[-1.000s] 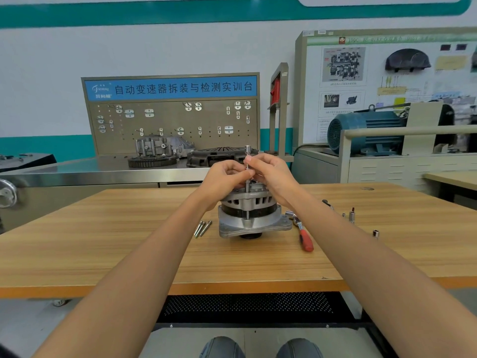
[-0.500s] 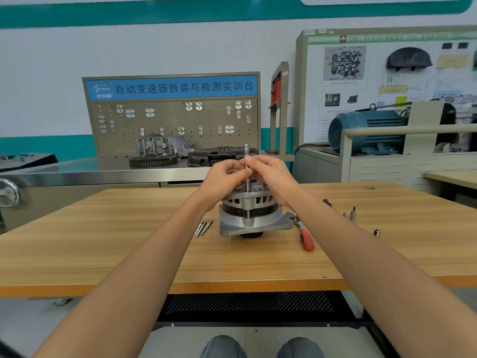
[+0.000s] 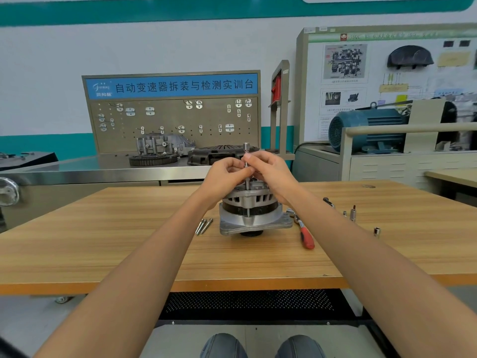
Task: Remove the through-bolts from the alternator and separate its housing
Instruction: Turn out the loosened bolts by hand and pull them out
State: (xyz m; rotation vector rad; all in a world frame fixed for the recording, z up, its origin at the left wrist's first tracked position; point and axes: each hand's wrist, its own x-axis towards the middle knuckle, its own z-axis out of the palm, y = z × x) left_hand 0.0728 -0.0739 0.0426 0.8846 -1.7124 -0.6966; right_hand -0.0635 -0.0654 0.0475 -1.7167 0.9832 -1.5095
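Both hands meet over the alternator (image 3: 251, 210): the left hand (image 3: 227, 174) and the right hand (image 3: 271, 171) each pinch the thin upright through-bolt (image 3: 246, 174) with a socket on its top. The bolt looks stiff, smooth and light, likely slippery, so fingertips on the shaft near the socket suit it. The alternator stands mid-worktop (image 3: 129, 254); it seems heavy cast metal, best held by its ribbed body. Loose bolts (image 3: 204, 226) lie just left; a red-handled ratchet (image 3: 304, 235) lies right.

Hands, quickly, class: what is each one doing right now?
Left hand: pinches the upright extension bar over the alternator.
Right hand: pinches the same bar.
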